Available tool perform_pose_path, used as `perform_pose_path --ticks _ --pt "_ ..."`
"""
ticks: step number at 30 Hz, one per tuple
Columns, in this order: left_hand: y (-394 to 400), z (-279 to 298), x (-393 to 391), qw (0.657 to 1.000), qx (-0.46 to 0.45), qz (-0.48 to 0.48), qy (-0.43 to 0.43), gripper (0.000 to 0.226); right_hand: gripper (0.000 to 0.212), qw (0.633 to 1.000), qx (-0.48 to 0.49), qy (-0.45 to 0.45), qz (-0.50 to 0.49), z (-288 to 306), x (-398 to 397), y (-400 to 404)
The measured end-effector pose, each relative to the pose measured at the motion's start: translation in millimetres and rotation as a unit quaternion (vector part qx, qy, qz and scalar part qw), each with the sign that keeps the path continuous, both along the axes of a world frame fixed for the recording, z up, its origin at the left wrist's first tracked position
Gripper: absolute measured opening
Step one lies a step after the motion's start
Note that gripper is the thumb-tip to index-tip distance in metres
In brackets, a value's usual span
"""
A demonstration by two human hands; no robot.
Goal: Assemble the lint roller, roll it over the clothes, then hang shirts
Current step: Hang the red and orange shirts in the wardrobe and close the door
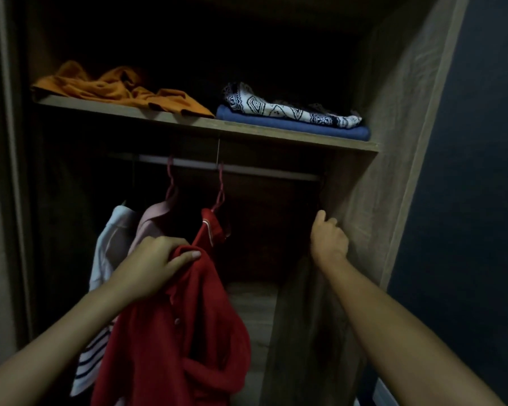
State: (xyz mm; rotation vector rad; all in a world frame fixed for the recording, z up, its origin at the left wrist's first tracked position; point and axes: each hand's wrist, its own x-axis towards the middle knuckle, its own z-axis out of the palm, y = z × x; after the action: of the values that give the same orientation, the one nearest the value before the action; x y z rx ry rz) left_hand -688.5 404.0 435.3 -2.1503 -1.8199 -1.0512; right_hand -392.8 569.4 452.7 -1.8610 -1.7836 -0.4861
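Clearly hanging is underway: the left hand [159, 259] grips the red shirt [182, 332], lower centre, hooked on the rail [247, 168]; the right hand [329, 238] curls around the wardrobe edge [361, 230]. Next, release and straighten it.

Colours inside a dim grey-brown wood-grain wardrobe [393, 118]

On the wood-grain shelf [247, 131] lie a crumpled orange cloth garment [121, 89], a folded blue cloth garment [294, 124] and, on top of the blue one, a folded white fabric with a dark navy geometric print [285, 108]. Below, 2 pink plastic hangers [170, 183] hook over a pale metal rail [226, 167]. A red button-front polo shirt with a thin white collar stripe [185, 326] hangs beside a pale pink collared shirt [151, 221], a white shirt [112, 238] and a white fabric with dark navy stripes [90, 360]. The wall at right [478, 171] is dark blue.
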Motion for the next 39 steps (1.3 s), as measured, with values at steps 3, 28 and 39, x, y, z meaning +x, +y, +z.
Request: perform_pose_path --ticks 3,28,39 --pt "0.8 7.3 -0.6 1.0 0.009 0.002 -0.003 0.04 0.031 0.997 0.006 0.07 0.021 10.5 -2.7 -2.1" --pt "0.2 -35.5 2.5 0.998 -0.029 0.036 -0.038 0.028 0.033 0.835 -0.165 0.491 0.188 -35.3 -23.0 -104.4" --pt "20.7 -88.3 14.8 0.995 -0.095 0.033 -0.026 0.023 0.033 0.723 -0.381 0.515 0.259 -39.0 26.1 -204.0"
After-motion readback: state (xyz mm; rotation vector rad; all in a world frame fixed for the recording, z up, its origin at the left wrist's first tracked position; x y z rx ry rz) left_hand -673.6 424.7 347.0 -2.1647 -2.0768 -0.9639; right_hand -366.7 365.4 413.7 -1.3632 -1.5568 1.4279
